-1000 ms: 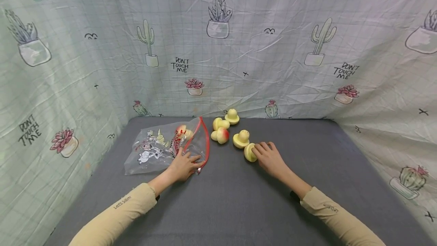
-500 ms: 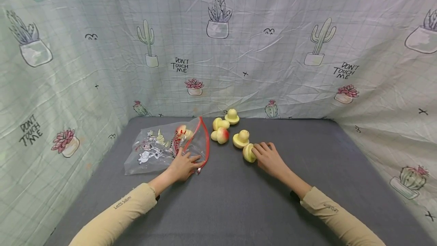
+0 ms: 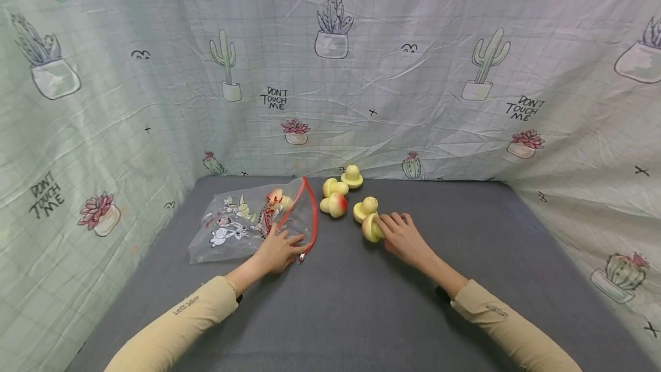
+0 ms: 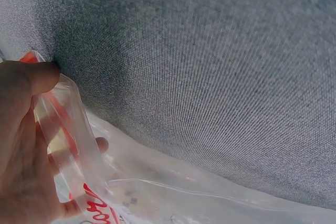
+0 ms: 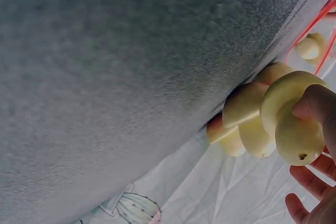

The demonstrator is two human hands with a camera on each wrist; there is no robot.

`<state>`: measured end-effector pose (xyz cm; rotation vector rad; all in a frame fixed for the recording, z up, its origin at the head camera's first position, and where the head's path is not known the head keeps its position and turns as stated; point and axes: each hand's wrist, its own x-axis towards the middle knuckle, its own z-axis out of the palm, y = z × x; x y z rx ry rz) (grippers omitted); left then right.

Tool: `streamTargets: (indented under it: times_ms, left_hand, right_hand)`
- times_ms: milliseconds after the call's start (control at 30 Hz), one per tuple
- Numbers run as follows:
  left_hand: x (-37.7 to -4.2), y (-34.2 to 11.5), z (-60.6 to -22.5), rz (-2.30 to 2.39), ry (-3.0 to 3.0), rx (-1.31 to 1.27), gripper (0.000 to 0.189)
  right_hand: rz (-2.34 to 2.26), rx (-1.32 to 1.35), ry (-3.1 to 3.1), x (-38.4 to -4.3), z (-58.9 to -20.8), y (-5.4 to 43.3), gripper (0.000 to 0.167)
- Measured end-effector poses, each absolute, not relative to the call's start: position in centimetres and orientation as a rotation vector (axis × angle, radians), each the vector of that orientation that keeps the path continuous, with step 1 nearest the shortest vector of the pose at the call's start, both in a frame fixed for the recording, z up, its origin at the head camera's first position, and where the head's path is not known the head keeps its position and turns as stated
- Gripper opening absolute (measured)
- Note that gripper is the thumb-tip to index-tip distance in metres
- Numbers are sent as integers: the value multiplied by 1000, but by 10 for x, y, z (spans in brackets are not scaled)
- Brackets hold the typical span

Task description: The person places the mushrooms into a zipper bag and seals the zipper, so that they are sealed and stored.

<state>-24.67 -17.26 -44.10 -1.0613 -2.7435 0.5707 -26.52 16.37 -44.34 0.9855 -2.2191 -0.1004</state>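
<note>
A clear plastic zip bag (image 3: 206,248) with cartoon prints and a red zip edge lies at left in the head view, with one mushroom-shaped piece (image 3: 286,204) inside. My left hand (image 3: 279,250) is at its mouth; in the left wrist view the thumb (image 4: 44,77) and fingers grip the edge, the fingers partly seen through plastic. My right hand (image 3: 407,240) holds a yellow mushroom-shaped piece (image 3: 370,228) between thumb and fingers. The right wrist view shows the thumb on the piece's rounded stem (image 5: 299,140).
Several similar pieces lie beyond: one nearby (image 3: 366,206), a red-tinted one (image 3: 338,204), one behind it (image 3: 333,187), and one at the back (image 3: 353,175). A cactus-print curtain (image 3: 372,142) surrounds the grey tabletop (image 3: 341,314).
My right hand has moved slightly left with its mushroom-shaped piece, which has turned and now partly overlaps the neighbouring one. The left hand and the bag have barely moved.
</note>
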Motion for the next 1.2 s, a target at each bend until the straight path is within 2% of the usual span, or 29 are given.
streamTargets:
  times_ms: [467, 1200]
  left_hand:
    - [-246, -172, -441, 570, -2747, -1043, 45]
    - [-244, -172, -439, 571, -2669, -1065, 40]
  right_hand:
    - [-73, 1009, -2221, -270, -434, 149, 42]
    - [-76, 1010, -2213, -292, -435, 119, 45]
